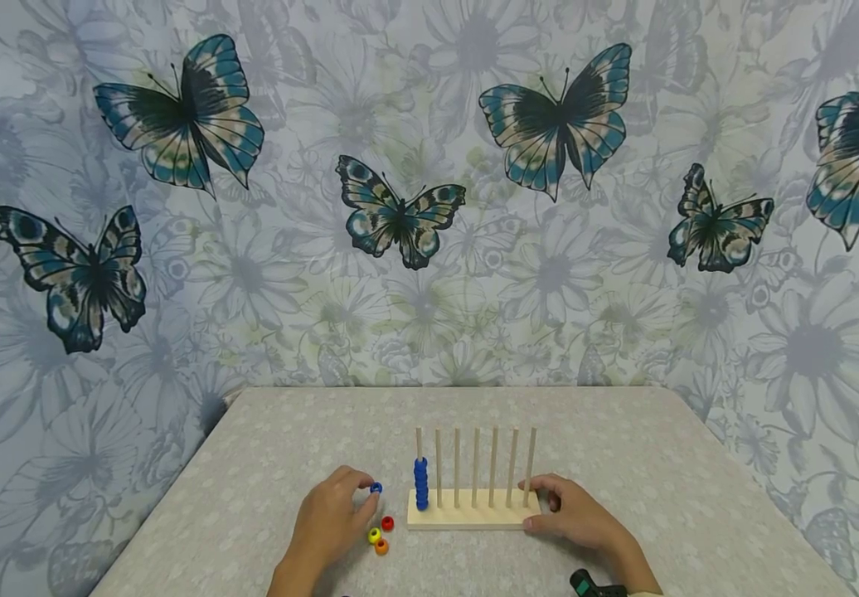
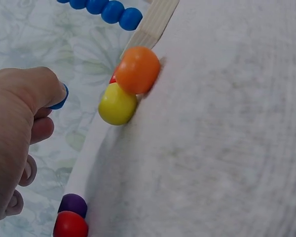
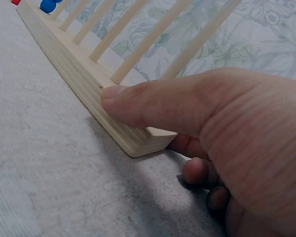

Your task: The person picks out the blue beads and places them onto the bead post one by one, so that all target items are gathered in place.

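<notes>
A wooden rack point(image 1: 467, 519) with several upright pegs stands on the grey table. A stack of blue beads point(image 1: 420, 483) fills the lower part of its leftmost peg. My left hand point(image 1: 365, 492) pinches one blue bead point(image 1: 376, 488) between thumb and forefinger, just left of that peg. The left wrist view shows this bead point(image 2: 61, 99) at my fingertips. My right hand point(image 1: 549, 504) grips the rack's right end, thumb point(image 3: 138, 106) pressed on the base's point(image 3: 69, 69) front face, fingers curled behind it.
Loose red point(image 1: 388, 523), yellow point(image 1: 374, 536) and orange point(image 1: 380, 546) beads lie by my left hand. A purple bead point(image 2: 73, 204) and another red one point(image 2: 70, 225) lie nearer me. The table's point(image 1: 698, 497) far edge meets a butterfly-patterned wall.
</notes>
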`<action>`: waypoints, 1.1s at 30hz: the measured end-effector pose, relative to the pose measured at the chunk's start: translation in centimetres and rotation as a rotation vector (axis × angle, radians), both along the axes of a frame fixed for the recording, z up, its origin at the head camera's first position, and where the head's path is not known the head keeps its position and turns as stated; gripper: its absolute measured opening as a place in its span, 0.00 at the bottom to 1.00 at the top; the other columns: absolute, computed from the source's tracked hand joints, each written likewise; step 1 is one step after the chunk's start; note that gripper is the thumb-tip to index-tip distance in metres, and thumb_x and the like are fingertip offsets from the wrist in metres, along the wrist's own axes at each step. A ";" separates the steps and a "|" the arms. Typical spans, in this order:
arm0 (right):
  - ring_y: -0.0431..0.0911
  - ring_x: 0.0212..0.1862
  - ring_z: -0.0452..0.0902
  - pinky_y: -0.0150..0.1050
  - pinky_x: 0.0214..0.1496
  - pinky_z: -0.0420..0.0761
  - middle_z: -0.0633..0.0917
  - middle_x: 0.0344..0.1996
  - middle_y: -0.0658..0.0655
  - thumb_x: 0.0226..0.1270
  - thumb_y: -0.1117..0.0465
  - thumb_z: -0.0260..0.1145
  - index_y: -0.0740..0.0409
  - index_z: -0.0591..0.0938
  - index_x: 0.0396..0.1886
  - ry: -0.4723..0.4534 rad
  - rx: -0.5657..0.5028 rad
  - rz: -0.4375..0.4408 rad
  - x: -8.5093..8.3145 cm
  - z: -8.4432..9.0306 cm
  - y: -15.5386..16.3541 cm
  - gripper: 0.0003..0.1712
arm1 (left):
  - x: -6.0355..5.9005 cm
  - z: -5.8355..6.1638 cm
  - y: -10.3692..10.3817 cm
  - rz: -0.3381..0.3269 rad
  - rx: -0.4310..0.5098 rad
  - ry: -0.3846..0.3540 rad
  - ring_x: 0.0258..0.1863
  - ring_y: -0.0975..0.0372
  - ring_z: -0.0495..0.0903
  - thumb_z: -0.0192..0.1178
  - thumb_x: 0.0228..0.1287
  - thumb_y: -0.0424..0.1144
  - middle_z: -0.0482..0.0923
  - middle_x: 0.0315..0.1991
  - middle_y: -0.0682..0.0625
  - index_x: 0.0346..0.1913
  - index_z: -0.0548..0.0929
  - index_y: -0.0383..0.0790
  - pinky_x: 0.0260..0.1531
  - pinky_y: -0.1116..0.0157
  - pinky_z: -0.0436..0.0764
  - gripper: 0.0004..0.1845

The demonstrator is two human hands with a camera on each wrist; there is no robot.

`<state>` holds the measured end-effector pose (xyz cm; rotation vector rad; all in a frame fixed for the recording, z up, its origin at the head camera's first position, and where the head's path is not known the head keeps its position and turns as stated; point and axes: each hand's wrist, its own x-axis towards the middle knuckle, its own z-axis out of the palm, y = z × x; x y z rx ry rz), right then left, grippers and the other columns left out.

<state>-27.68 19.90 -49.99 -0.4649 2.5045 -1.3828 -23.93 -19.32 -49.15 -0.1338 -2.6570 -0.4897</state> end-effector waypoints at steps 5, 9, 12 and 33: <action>0.44 0.35 0.64 0.34 0.32 0.65 0.73 0.33 0.55 0.53 0.53 0.79 0.51 0.82 0.60 0.000 -0.005 -0.004 0.0 -0.1 0.0 0.33 | 0.1 0.4 0.1 0.008 -0.011 0.056 0.27 0.72 0.77 0.73 0.55 0.49 0.83 0.36 0.61 0.37 0.87 0.53 0.31 0.67 0.80 0.09; 0.43 0.35 0.64 0.34 0.32 0.64 0.73 0.33 0.54 0.53 0.53 0.79 0.50 0.82 0.60 0.004 -0.005 -0.005 -0.1 -0.2 0.1 0.32 | 0.1 0.8 0.0 -0.012 -0.010 0.121 0.23 0.73 0.75 0.74 0.55 0.48 0.84 0.35 0.61 0.36 0.87 0.53 0.28 0.68 0.78 0.09; 0.43 0.35 0.64 0.34 0.32 0.64 0.73 0.33 0.55 0.53 0.53 0.79 0.50 0.81 0.60 0.009 -0.004 0.001 -0.1 -0.3 0.1 0.32 | 0.1 1.1 0.0 -0.020 0.010 0.166 0.21 0.74 0.73 0.75 0.54 0.47 0.84 0.35 0.60 0.35 0.87 0.52 0.26 0.70 0.77 0.09; 0.43 0.34 0.63 0.34 0.32 0.65 0.74 0.33 0.56 0.53 0.54 0.79 0.51 0.82 0.59 0.010 -0.017 0.020 -0.1 -0.4 0.2 0.32 | 0.5 4.2 0.8 -0.012 0.184 0.263 0.29 0.68 0.81 0.74 0.54 0.44 0.83 0.36 0.60 0.37 0.87 0.51 0.26 0.69 0.79 0.08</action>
